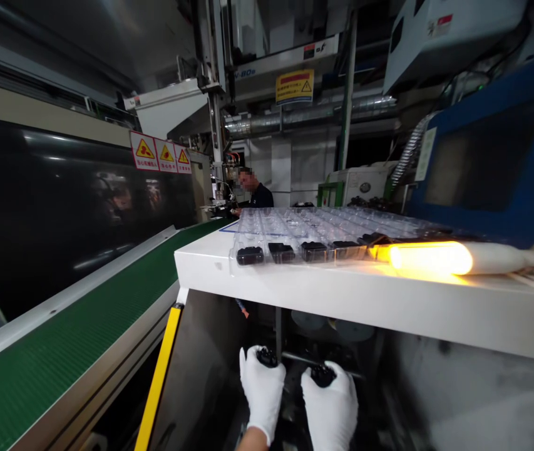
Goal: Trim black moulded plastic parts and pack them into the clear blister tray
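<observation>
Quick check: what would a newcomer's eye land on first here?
Probably the glowing yellow light toward the right of the white table. Next, the white-gloved left hand and right hand below the table's front edge, each holding a black part. The green conveyor belt runs along the left.

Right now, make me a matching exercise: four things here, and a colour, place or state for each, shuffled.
1. Left hand
2. Belt
3. Lamp
4. Tray

A. Glowing yellow
B. Clear plastic, black pieces along its near edge
C. White-gloved, holding a black part
D. Green, left of the white table

Pairs: 1-C, 2-D, 3-A, 4-B
</observation>
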A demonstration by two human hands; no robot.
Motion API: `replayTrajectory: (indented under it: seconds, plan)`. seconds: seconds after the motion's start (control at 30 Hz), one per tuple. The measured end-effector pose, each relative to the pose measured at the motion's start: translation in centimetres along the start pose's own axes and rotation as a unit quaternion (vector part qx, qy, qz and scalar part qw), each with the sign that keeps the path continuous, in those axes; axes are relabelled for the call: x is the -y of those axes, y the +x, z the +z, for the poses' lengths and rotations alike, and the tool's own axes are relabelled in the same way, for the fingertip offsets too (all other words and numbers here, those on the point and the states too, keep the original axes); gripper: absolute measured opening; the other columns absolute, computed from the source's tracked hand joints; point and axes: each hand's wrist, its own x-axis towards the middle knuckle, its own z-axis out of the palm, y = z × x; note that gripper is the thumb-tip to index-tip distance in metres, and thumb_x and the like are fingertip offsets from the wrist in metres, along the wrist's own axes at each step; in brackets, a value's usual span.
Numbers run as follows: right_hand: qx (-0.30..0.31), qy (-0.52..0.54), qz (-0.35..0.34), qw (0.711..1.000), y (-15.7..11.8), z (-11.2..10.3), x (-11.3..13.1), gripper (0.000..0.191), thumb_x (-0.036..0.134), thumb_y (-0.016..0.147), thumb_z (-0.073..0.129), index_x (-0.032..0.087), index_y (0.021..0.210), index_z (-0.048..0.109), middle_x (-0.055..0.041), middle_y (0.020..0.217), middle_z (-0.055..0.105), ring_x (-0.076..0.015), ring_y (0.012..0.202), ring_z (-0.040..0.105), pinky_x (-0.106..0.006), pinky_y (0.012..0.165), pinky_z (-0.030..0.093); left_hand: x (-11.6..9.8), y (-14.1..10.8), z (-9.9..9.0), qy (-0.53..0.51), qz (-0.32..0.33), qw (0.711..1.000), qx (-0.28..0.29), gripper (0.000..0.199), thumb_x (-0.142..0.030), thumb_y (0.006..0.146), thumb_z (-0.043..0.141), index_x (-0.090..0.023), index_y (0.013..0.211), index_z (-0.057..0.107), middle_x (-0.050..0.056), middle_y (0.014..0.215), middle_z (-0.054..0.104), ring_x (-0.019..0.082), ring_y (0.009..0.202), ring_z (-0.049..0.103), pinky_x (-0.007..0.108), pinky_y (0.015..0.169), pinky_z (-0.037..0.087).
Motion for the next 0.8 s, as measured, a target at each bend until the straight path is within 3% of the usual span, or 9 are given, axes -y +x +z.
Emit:
replayTrajectory:
  seconds: [0.07, 0.13, 0.23, 0.3, 0.4, 0.57, 0.67, 0.8]
  plan:
    - [0.025, 0.038, 0.032, 0.998, 0.0, 0.0, 0.1, 0.041, 0.049, 0.069, 0.060, 0.020, 0.097, 0.062, -0.0155, 0.099, 0.071, -0.0335, 0.095, 0.066, -0.043, 0.085, 0.054, 0.0, -0.1, 0.0, -0.053, -0.024, 0.998, 0.030, 0.016, -0.010, 0.069, 0.059, -0.023, 0.076, 0.052, -0.001, 0.078, 0.059, 0.017, 0.077, 0.060, 0.032, 0.077, 0.051]
    - [0.016, 0.036, 0.022, 0.999, 0.0, 0.0, 0.2, 0.040, 0.048, 0.069, 0.059, 0.019, 0.097, 0.062, -0.0162, 0.100, 0.070, -0.0337, 0.096, 0.066, -0.043, 0.086, 0.053, 0.0, -0.1, 0.0, -0.073, -0.031, 0.996, 0.040, 0.016, -0.010, 0.071, 0.058, -0.022, 0.078, 0.052, -0.001, 0.081, 0.060, 0.015, 0.074, 0.059, 0.030, 0.073, 0.051]
    - [-0.023, -0.019, -0.018, 0.999, 0.1, 0.1, -0.1, 0.038, 0.045, 0.068, 0.057, 0.019, 0.096, 0.065, -0.0183, 0.100, 0.071, -0.0386, 0.107, 0.062, -0.048, 0.094, 0.049, 0.1, 0.1, 0.0, -0.002, 0.001, 1.000, 0.006, 0.015, -0.010, 0.069, 0.059, -0.022, 0.074, 0.053, 0.001, 0.081, 0.058, 0.018, 0.081, 0.059, 0.033, 0.080, 0.049]
    - [0.000, -0.016, 0.001, 1.000, 0.3, 0.3, -0.6, 0.041, 0.047, 0.067, 0.059, 0.020, 0.097, 0.064, -0.0173, 0.101, 0.071, -0.0383, 0.104, 0.064, -0.047, 0.089, 0.052, 0.0, 0.2, 0.0, 0.023, 0.008, 1.000, -0.001, 0.015, -0.009, 0.068, 0.059, -0.022, 0.071, 0.053, 0.001, 0.081, 0.057, 0.018, 0.081, 0.058, 0.034, 0.080, 0.049]
    - [0.041, 0.015, 0.038, 0.998, 0.7, 0.9, -1.5, 0.047, 0.052, 0.067, 0.062, 0.021, 0.101, 0.063, -0.0162, 0.107, 0.070, -0.0355, 0.098, 0.067, -0.044, 0.082, 0.056, -0.2, 0.4, -0.1, -0.011, -0.014, 0.999, 0.032, 0.015, -0.009, 0.070, 0.058, -0.022, 0.074, 0.052, 0.001, 0.081, 0.058, 0.017, 0.074, 0.059, 0.031, 0.073, 0.050]
    - [-0.021, -0.028, 0.006, 0.999, 0.6, 1.8, -2.1, 0.045, 0.050, 0.066, 0.062, 0.023, 0.103, 0.066, -0.0178, 0.109, 0.069, -0.0404, 0.109, 0.062, -0.051, 0.087, 0.053, -0.3, 0.6, -0.3, 0.035, -0.004, 0.999, 0.005, 0.013, -0.013, 0.069, 0.059, -0.023, 0.077, 0.058, 0.004, 0.086, 0.061, 0.022, 0.086, 0.062, 0.037, 0.084, 0.050]
    - [-0.028, 0.024, 0.027, 0.999, 0.2, 1.8, -1.3, 0.043, 0.048, 0.068, 0.060, 0.021, 0.102, 0.064, -0.0163, 0.106, 0.071, -0.0378, 0.103, 0.065, -0.049, 0.084, 0.055, 0.8, 0.6, 0.1, 0.037, -0.015, 0.999, 0.012, 0.018, -0.015, 0.065, 0.062, -0.024, 0.081, 0.060, 0.005, 0.091, 0.063, 0.026, 0.095, 0.063, 0.040, 0.087, 0.050]
    - [-0.058, 0.045, -0.036, 0.997, 0.0, 0.4, 1.9, 0.041, 0.042, 0.068, 0.060, 0.019, 0.102, 0.065, -0.0159, 0.099, 0.072, -0.0443, 0.129, 0.047, -0.058, 0.102, 0.043, 1.0, 1.2, 0.6, 0.013, -0.033, 0.999, 0.014, 0.022, -0.013, 0.062, 0.062, -0.024, 0.081, 0.059, 0.006, 0.093, 0.065, 0.027, 0.095, 0.064, 0.041, 0.089, 0.050]
